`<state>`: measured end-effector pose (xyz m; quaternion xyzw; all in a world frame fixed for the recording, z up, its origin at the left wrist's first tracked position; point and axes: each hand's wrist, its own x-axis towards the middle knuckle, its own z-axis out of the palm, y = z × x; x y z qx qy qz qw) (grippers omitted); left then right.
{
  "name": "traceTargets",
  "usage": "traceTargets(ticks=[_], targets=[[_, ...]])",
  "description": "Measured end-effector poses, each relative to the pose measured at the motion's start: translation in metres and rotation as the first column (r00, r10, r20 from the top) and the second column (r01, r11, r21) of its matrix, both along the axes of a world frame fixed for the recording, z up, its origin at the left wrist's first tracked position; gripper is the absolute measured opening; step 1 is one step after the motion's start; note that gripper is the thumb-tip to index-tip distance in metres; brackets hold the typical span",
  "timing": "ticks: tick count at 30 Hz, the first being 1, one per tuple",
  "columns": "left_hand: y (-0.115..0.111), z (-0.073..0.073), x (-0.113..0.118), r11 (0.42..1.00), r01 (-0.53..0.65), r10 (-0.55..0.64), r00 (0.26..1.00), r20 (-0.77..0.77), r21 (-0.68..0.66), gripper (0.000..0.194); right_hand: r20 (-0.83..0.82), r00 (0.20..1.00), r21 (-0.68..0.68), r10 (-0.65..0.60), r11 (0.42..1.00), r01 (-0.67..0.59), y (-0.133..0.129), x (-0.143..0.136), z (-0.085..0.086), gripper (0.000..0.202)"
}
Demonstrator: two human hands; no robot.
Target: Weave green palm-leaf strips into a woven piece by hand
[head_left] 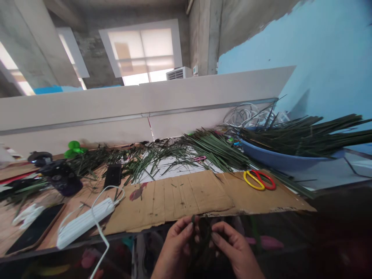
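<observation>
Just past the table's front edge, my left hand (177,244) is closed, thumb and index finger pinching a dark green leaf strip (205,228). My right hand (231,242) pinches the same dark piece from the other side, fingertips close to the left ones. How the strip is folded or knotted is too dark to make out. Directly beyond the hands lies a flat sheet of cardboard (186,197). On its right part rest scissors (257,188) with one yellow and one red handle loop. Cut green leaf strips (216,149) are heaped behind the cardboard.
At right, a blue basin (276,159) holds long leaves jutting outward. To the left are a white power strip (84,223) with a hanging cable, a phone (36,228), a black phone-like slab (112,176) and a dark cup (62,178). A white partition (174,97) stands behind.
</observation>
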<state>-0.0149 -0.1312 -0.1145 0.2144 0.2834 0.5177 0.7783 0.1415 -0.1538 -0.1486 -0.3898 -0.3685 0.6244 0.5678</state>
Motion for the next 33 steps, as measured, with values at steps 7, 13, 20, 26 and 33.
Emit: traceTargets(ticks=[7, 13, 20, 26, 33], targets=[[0.0, -0.004, -0.001, 0.983, 0.112, -0.1, 0.991, -0.088, 0.144, 0.033, -0.117, 0.991, -0.049, 0.065, 0.996, -0.071, -0.001, -0.001, -0.001, 0.034], [0.004, -0.01, -0.005, 0.974, 0.118, -0.102, 0.99, -0.094, 0.195, 0.041, -0.133, 0.973, -0.003, 0.189, 0.981, -0.191, -0.001, 0.002, 0.004, 0.032], [0.002, -0.002, -0.011, 0.941, 0.309, -0.294, 0.949, -0.114, 0.137, 0.049, -0.052, 0.952, 0.015, 0.301, 0.953, -0.301, 0.002, 0.005, 0.011, 0.033], [0.0, -0.003, -0.009, 0.96, 0.246, -0.227, 0.963, -0.144, 0.135, 0.038, -0.042, 0.951, -0.007, 0.306, 0.952, -0.306, 0.004, 0.004, 0.006, 0.036], [0.007, -0.004, -0.007, 0.974, 0.107, -0.035, 0.942, -0.334, 0.199, 0.039, 0.099, 0.955, 0.048, 0.281, 0.957, -0.286, 0.006, 0.007, 0.005, 0.038]])
